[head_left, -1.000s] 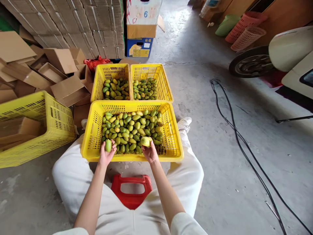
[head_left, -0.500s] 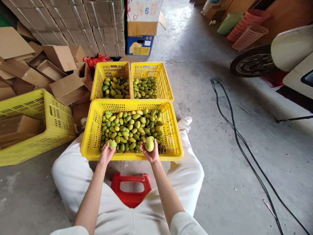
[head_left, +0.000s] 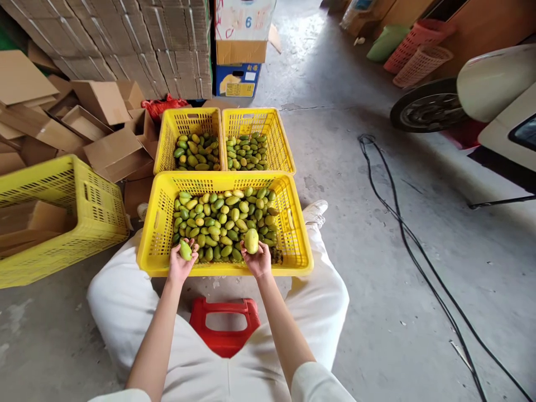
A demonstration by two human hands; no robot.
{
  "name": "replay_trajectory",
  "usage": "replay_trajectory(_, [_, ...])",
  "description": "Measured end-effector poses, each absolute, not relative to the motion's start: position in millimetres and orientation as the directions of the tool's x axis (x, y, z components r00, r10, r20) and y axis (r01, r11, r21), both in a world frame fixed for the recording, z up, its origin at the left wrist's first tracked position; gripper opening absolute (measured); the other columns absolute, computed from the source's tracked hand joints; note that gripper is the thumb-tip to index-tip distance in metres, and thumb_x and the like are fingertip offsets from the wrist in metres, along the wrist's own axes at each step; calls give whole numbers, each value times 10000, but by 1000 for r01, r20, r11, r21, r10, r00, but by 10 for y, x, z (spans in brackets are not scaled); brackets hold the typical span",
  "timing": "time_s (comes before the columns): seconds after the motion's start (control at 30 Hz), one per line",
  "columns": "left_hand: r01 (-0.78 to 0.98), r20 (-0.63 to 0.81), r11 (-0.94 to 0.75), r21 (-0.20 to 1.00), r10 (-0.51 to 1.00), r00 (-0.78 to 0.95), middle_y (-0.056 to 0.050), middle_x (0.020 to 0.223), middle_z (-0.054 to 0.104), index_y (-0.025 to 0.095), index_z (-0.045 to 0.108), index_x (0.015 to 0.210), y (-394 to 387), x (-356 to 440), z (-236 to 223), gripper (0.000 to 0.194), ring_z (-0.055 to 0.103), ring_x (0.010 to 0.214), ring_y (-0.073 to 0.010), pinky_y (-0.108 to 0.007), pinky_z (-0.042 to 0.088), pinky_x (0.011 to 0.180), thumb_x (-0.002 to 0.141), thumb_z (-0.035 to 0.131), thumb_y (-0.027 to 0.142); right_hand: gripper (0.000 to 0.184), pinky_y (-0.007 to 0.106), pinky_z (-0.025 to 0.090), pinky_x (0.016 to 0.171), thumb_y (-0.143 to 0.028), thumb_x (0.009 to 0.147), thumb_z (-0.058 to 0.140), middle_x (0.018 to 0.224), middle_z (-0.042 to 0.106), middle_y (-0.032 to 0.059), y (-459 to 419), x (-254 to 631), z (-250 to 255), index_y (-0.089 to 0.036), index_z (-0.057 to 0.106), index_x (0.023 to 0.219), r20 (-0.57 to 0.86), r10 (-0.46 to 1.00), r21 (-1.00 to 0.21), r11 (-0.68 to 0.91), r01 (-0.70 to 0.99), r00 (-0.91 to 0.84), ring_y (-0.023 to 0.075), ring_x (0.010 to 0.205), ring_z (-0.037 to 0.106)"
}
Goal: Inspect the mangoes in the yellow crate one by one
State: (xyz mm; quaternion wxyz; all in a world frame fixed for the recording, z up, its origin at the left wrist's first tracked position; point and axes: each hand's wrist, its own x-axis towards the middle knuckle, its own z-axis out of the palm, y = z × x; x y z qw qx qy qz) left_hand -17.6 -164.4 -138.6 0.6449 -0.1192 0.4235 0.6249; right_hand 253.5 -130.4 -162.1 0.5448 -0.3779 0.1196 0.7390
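Note:
Small green and yellowish mangoes [head_left: 226,218] fill the bottom of the wide yellow crate [head_left: 224,271] between my knees. Over its near left part, my left hand [head_left: 180,263] is closed around a green mango [head_left: 185,250], palm turned up. My right hand [head_left: 258,261] grips a larger yellow-green mango [head_left: 251,241] above the near right part. Just beyond stand two smaller yellow crates, one on the left [head_left: 158,151] and one on the right [head_left: 285,145], each partly filled with mangoes.
Left of me is a yellow-green crate [head_left: 100,206] with cardboard inside, beside a heap of open cartons [head_left: 113,151]. Stacked flat cardboard [head_left: 125,44] rises behind. A red stool [head_left: 225,346] is under me. Black cable [head_left: 402,223] and a scooter wheel [head_left: 431,106] are to the right.
Both mangoes have been turned in my fingers: the left one now points more upright, and the right one stands on end. My hands stay over the crate; the view has shifted slightly.

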Motion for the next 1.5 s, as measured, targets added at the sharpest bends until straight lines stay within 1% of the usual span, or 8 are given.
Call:
replay_trajectory(0.3, [-870,-654,227,438,744,-135,-46,1003,681,188,744,1084,-1648,-187,-1501,279,556,740,-107,-186,474,583,838,796,67,270,256,536,498,-476,949,788,955,830,57,-1298,2538,-1785,-234,760,1067,-627,773,-295,-353,-888,-99,171,662,665])
replay_trajectory(0.47, [-859,-647,217,463,746,-160,-60,1029,735,198,731,1015,-1639,-191,-1564,264,649,800,-122,-188,503,621,836,897,98,187,255,538,530,-370,870,844,842,783,11,-1324,2546,-1893,-250,738,967,-603,795,-368,-350,-862,-65,169,684,681])
replay_trajectory(0.83, [-892,-701,221,395,700,-137,-85,977,807,177,730,1423,-1637,-206,-1471,457,755,799,-178,-232,584,639,978,641,122,211,235,489,533,-324,827,868,822,730,-10,-1357,2530,-1834,-250,707,942,-582,806,-385,-392,-835,-110,150,673,610])
replay_trajectory(1.0, [-881,-692,201,429,700,-177,-84,968,835,171,774,1253,-1631,-220,-1572,254,770,774,-166,-226,589,647,1005,726,142,381,256,572,569,-550,823,920,857,753,-5,-1336,2521,-1777,-269,713,975,-596,798,-341,-352,-872,-89,147,667,647])
replay_trajectory(1.13, [-883,-672,175,436,716,-190,-53,903,798,185,766,1089,-1637,-212,-1616,164,705,693,-137,-223,554,606,974,860,252,371,398,710,747,-518,767,948,984,812,44,-1346,2531,-1755,-276,708,913,-603,792,-344,-372,-862,-101,251,928,800])
replay_trajectory(1.23, [-891,-657,141,432,725,-204,-22,844,739,207,743,995,-1640,-199,-1590,239,656,679,-125,-216,524,586,945,918,362,346,388,715,756,-439,767,945,1049,823,34,-1378,2533,-1757,-273,715,965,-580,798,-347,-421,-838,-160,213,864,791])
replay_trajectory(1.33, [-901,-645,110,419,734,-211,2,752,638,215,710,904,-1634,-192,-1527,314,592,656,-125,-217,501,570,985,864,476,439,340,688,697,-404,756,966,990,808,4,-1412,2536,-1759,-272,721,1096,-567,796,-322,-449,-834,-209,162,723,735])
replay_trajectory(1.5, [-928,-667,116,354,727,-164,-4,757,554,204,603,784,-1615,-205,-1422,400,562,672,-126,-232,554,636,1108,644,436,522,473,722,756,-472,699,984,974,825,38,-1424,2562,-1735,-273,716,1101,-578,773,-297,-499,-814,-262,294,931,824])
